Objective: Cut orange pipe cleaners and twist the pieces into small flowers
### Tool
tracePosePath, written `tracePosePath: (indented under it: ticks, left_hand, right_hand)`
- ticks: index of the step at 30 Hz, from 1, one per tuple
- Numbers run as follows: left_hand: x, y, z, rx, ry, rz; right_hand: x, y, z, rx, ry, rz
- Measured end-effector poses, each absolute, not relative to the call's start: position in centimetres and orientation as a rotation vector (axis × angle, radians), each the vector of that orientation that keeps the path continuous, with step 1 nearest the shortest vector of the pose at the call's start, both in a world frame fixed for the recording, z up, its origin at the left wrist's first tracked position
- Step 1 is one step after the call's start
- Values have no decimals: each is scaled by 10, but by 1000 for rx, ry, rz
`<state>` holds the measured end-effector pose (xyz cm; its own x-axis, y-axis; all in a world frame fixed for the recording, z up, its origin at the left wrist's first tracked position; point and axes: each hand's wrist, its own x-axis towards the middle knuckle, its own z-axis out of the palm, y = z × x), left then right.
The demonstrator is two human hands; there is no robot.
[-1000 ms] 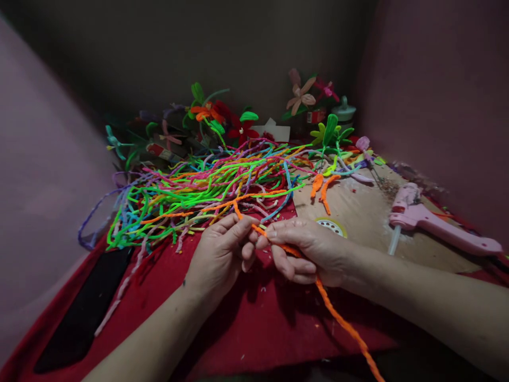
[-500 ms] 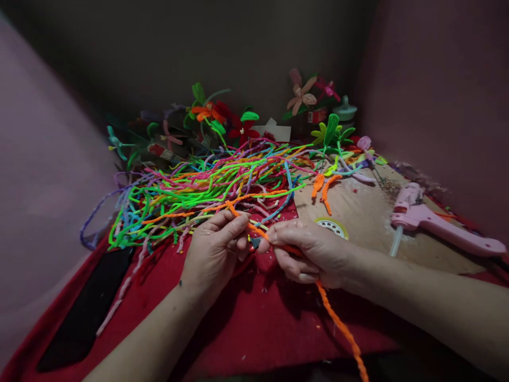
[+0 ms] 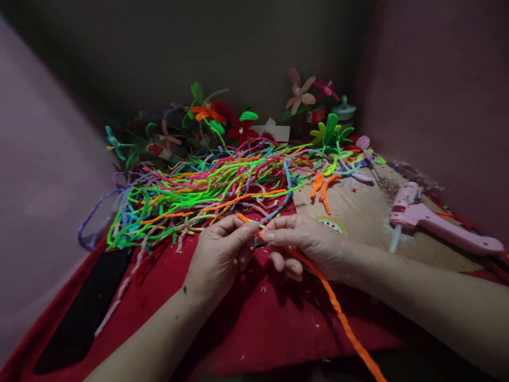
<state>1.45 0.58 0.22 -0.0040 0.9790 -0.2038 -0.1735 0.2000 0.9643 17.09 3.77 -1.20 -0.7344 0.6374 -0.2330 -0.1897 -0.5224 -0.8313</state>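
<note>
An orange pipe cleaner [image 3: 338,307] runs from between my fingertips down past the near edge of the table. My left hand [image 3: 222,249] pinches it close to its upper end, and a short orange tip pokes out beyond the thumb. Right beside it, my right hand [image 3: 304,241] grips the same pipe cleaner between thumb and forefinger, its other fingers loosely curled. The two sets of fingertips nearly touch. Behind the hands lies a large tangled heap of coloured pipe cleaners [image 3: 207,185].
A pink glue gun [image 3: 441,223] rests on a brown board [image 3: 369,212] at the right, near a yellow-rimmed roll [image 3: 333,225]. Finished fuzzy flowers [image 3: 300,95] stand along the back. A black flat object [image 3: 83,313] lies at the left on the red cloth [image 3: 238,339].
My right hand has slid nearer my left fingertips along the orange pipe cleaner. Less of its tip sticks out past my left hand, and the hanging length has swung to the right.
</note>
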Motion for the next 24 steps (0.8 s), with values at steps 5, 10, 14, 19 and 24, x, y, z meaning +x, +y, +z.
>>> tracePosePath:
  ticks: [5,10,14,19,24]
  left_hand:
    - [15,6,-4,934,1153,1058]
    - [10,12,-3,917,1128,1008]
    - [9,14,-2,811,1125,1074]
    - [10,13,-1,863,1092,1072]
    - [9,10,0,910,1215,1039]
  right_hand:
    - [169,37,-13,-767,-1262,2132]
    - [171,41,-16,-718,-1258,2157]
    - [172,44,-19,-657,-1242,2211]
    - [174,44,-20,-576,-1174,2341]
    - [175,40,-15,-681,-1262,2290]
